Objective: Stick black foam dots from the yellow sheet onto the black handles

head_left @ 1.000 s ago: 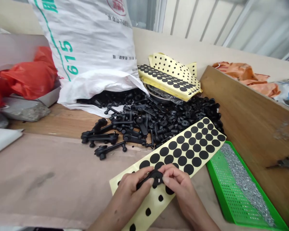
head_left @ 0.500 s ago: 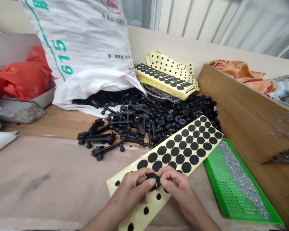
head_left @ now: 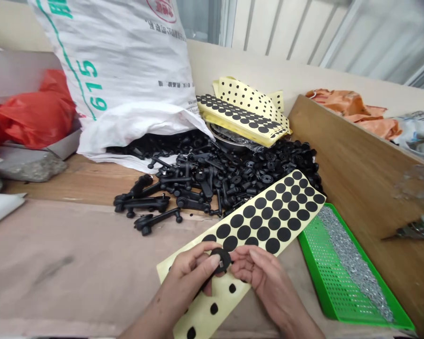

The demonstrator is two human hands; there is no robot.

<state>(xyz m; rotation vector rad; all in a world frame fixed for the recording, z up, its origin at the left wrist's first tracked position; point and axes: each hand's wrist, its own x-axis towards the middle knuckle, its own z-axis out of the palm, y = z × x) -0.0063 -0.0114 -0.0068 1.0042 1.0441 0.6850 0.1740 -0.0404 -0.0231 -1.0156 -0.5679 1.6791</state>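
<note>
A round black part (head_left: 222,261) with a small metal piece at its centre is pinched between the thumb and fingers of my left hand (head_left: 189,278). Just right of it, my right hand (head_left: 263,278) has curled, parted fingers, their tips close to the part's edge, and nothing shows in them. Beneath both hands lies a pale yellow sheet (head_left: 257,210) of round black stickers, with smaller black dots along its lower part. Behind the sheet spreads a heap of black plastic parts (head_left: 205,176).
A green tray (head_left: 328,296) of small metal pieces sits at the right, beside a wooden board (head_left: 360,188). A white sack (head_left: 127,61), more sticker sheets (head_left: 247,108) and a red bag (head_left: 35,113) stand farther back.
My right fingers have loosened and drawn slightly away from the round black part. My left hand has shifted it a little left and up, and more of its face shows.
</note>
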